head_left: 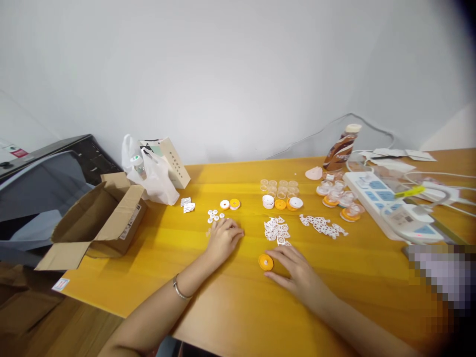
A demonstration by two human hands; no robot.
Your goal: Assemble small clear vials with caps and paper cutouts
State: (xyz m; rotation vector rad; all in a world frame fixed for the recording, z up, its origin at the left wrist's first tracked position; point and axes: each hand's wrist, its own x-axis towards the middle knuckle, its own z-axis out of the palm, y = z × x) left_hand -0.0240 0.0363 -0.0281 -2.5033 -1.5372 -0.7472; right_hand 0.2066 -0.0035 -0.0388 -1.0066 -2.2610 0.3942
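Note:
My right hand (297, 271) grips the edge of an orange disc (266, 262) with a small white piece at its centre, thumb on the near side and fingers on the far side. My left hand (223, 240) rests low over the table, just right of and below several small white round caps (212, 216). Its fingers are bent together, and whatever lies between them is hidden. Beyond my right hand lies a pile of white openwork plastic pieces (276, 229). A second spread of similar white pieces (323, 225) is farther right.
Behind are clear plastic rings (282, 188), white discs (267, 201) and orange discs (280, 205). A bottle (342, 148), domed clear-and-orange assemblies (351, 211) and a power strip (390, 206) with cables stand right. An open cardboard box (122, 223) and plastic bag (159, 178) are left.

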